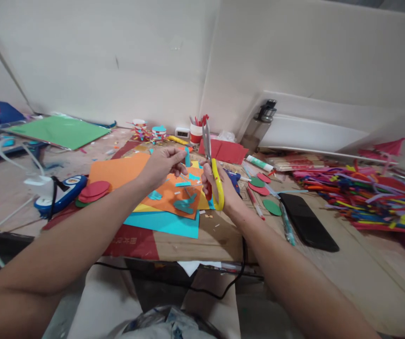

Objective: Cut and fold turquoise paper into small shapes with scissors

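My left hand (pixel 163 165) is closed in a pinch, with a small blue paper strip (pixel 187 157) at its fingertips. To its right, my right hand (pixel 226 187) grips a pair of scissors (pixel 218 186) by the yellow handles, blades pointing up and away from me. Below both hands lie orange paper (pixel 117 168) and a light-blue sheet (pixel 167 225), overlapping. Blue paper scraps (pixel 184 203) are scattered on top of the orange sheet. Part of a blue glue gun (pixel 234 181) shows behind my right hand.
A black phone (pixel 308 221), a glue stick (pixel 259 163) and a heap of coloured pipe cleaners (pixel 371 197) are on the right. Red paper circles (pixel 95 189) and a blue-and-white device (pixel 63 194) with a cable sit left. Small decorated cups (pixel 159 133) stand at the back.
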